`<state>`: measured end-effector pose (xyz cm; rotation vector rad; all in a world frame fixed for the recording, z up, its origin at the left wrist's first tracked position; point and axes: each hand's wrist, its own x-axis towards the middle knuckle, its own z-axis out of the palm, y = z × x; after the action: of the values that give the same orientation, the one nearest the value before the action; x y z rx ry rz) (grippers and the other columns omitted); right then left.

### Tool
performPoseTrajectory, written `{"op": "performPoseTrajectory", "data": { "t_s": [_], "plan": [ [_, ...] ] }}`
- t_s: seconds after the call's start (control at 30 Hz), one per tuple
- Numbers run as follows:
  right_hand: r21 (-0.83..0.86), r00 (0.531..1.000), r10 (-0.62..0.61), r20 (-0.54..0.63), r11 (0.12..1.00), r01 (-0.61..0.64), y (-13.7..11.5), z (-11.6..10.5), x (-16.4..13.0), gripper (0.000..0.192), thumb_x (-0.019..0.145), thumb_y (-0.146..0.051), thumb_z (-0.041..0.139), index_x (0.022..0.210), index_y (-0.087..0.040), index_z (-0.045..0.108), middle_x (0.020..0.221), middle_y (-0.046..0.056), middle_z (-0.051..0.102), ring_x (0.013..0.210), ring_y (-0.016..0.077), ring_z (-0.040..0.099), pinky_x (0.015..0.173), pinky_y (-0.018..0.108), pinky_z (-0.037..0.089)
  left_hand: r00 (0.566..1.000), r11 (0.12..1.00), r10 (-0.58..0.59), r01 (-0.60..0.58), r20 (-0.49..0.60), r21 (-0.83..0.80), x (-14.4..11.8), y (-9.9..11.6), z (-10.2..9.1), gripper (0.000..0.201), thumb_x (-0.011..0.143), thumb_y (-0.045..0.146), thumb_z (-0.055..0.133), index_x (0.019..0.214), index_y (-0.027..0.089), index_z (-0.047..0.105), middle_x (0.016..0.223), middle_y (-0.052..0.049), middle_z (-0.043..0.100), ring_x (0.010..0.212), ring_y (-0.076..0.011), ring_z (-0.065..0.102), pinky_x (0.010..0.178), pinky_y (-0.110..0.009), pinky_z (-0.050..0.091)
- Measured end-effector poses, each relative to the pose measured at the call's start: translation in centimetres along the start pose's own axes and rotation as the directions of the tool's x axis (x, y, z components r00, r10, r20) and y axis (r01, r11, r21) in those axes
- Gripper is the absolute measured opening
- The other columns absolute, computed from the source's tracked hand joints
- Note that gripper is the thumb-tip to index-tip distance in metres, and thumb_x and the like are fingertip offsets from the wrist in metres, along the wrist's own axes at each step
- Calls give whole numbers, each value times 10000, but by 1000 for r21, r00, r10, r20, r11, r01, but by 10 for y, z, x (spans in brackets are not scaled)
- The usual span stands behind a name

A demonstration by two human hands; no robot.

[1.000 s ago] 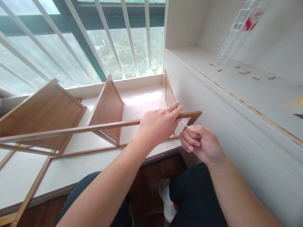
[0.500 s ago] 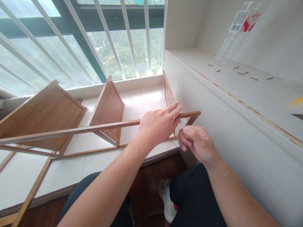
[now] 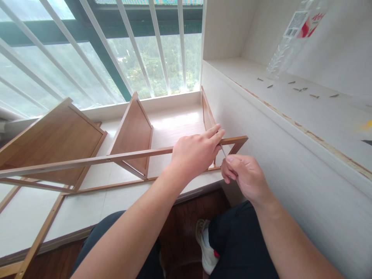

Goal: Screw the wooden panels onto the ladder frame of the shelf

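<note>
A wooden shelf frame lies on its side on a white window ledge, its long rail [image 3: 139, 154] crossing in front of me. My left hand [image 3: 196, 151] is closed around this rail near its right end, fingers over the top. Just below, my right hand [image 3: 244, 172] pinches a slim metal hex key [image 3: 223, 151], whose tip meets the underside of the rail beside my left fingers. Most of the key is hidden in the fist. Between the rails stand a middle shelf board [image 3: 133, 135] and a narrow end board [image 3: 207, 110].
Several loose screws [image 3: 297, 89] lie on the white cabinet shelf [image 3: 250, 73] at right, near a clear plastic bottle [image 3: 290, 42]. The cabinet's side wall bounds the frame's right end. A larger wooden panel [image 3: 55, 143] stands at left. Barred windows are behind.
My right hand has shifted very slightly right, the hex key still at the rail. My left hand keeps its hold. The view has moved a little.
</note>
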<state>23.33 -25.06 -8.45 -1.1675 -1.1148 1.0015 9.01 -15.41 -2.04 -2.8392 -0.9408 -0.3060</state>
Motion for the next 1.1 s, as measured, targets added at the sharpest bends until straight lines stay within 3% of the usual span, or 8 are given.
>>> {"op": "performPoseTrajectory", "data": {
  "t_s": [0.33, 0.63, 0.87, 1.1],
  "plan": [
    [-103, 999, 40, 31, 994, -36, -2, -10, 1, 496, 978, -462, 582, 562, -201, 514, 536, -11, 517, 543, 138, 517, 577, 287, 404, 1000, 1000, -5, 5, -8, 7, 1, 1, 1, 495, 1021, 365, 403, 1512, 339, 467, 1606, -32, 426, 898, -238, 746, 691, -374, 566],
    [190, 962, 219, 164, 950, -248, -9, -11, 1, 428, 909, -489, 680, 643, -155, 644, 538, -7, 539, 494, 117, 531, 491, 234, 401, 1000, 1000, -6, 6, -6, 26, 1, 0, 0, 492, 1024, 361, 397, 1510, 340, 467, 1605, -30, 430, 908, -224, 747, 702, -345, 563],
    [385, 914, 305, 267, 836, -391, -7, -11, 1, 353, 914, -428, 685, 694, -154, 647, 523, -22, 511, 467, 114, 536, 463, 216, 413, 1000, 999, 3, -2, -25, 34, 1, 1, 1, 489, 1025, 356, 398, 1509, 332, 468, 1603, -33, 433, 878, -214, 747, 674, -336, 554],
    [515, 863, 313, 397, 702, -491, 1, -10, 2, 280, 972, -349, 617, 763, -162, 625, 558, -46, 455, 474, 91, 470, 458, 199, 408, 999, 999, 5, -4, -35, 40, 0, 0, 3, 493, 1023, 351, 399, 1511, 334, 463, 1602, -24, 434, 878, -214, 746, 662, -331, 543]
  ]
}}
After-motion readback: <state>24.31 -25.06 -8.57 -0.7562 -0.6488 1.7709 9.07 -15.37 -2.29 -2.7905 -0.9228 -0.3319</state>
